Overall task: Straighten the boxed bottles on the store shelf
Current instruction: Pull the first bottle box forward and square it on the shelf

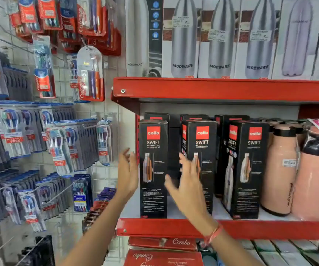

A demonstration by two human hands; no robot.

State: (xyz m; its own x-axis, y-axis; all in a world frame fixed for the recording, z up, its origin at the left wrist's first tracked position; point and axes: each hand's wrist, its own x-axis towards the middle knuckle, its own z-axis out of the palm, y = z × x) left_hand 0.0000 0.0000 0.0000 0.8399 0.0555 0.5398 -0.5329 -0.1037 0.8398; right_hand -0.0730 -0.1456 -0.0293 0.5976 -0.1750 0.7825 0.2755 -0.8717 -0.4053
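Two bare hands are reaching toward the leftmost black box, the landmark for every entry below.

- Left hand [128, 172]: hovering just left of the leftmost black box [153, 169], fingers spread, palm facing its side, gripping nothing; contact cannot be told.
- Right hand [188, 187]: hanging just right of that box, fingers loosely splayed, holding nothing, overlapping the front of the second black box [202, 150]; a red thread band [213, 236] is circling its wrist.
- Leftmost black box: standing upright at the left end of the red shelf [164, 228], front facing outward.
- Second black box: standing to the right, apart from the landmark by a gap.
- Third black box [248, 169]: standing further right, turned at an angle so its side panel is showing.
- Rear boxes [231, 120]: sitting behind the front row.
- Peach flasks [281, 179]: standing far right on the same shelf.
- White bottle cartons [220, 39]: lining the shelf above.
- Toothbrush packs [62, 150]: hanging on a grid panel to the left.
- Red cartons [162, 243]: lying below.
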